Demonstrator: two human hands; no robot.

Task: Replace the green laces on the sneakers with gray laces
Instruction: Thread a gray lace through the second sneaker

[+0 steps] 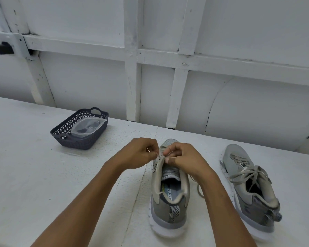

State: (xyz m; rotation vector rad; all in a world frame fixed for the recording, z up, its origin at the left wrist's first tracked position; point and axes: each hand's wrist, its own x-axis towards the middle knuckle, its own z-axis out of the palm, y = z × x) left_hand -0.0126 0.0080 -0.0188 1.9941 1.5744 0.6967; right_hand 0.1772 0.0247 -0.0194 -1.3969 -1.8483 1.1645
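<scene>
Both hands meet over the throat of the near sneaker (169, 198), which stands upright on the white worktop (43, 175) with its toe at twelve o'clock and its heel toward the person. The left hand (139, 153) has its fingers (154, 154) clenched in a pinch at the shoe's upper eyelets, and the right hand (184, 157) has its fingers (168, 152) curled in a matching pinch just beside them. What they grasp looks like a pale lace, though the knuckles hide most of it. A loose run of gray lace (199, 189) trails from under the right wrist down onto the worktop at three o'clock of the shoe. The second sneaker (239, 164) lies tilted at three o'clock, well apart, laced and tied in a bow (248, 174). At ten o'clock of the hands sits a dark woven basket (64, 138) holding a clear plastic bag (88, 126).
</scene>
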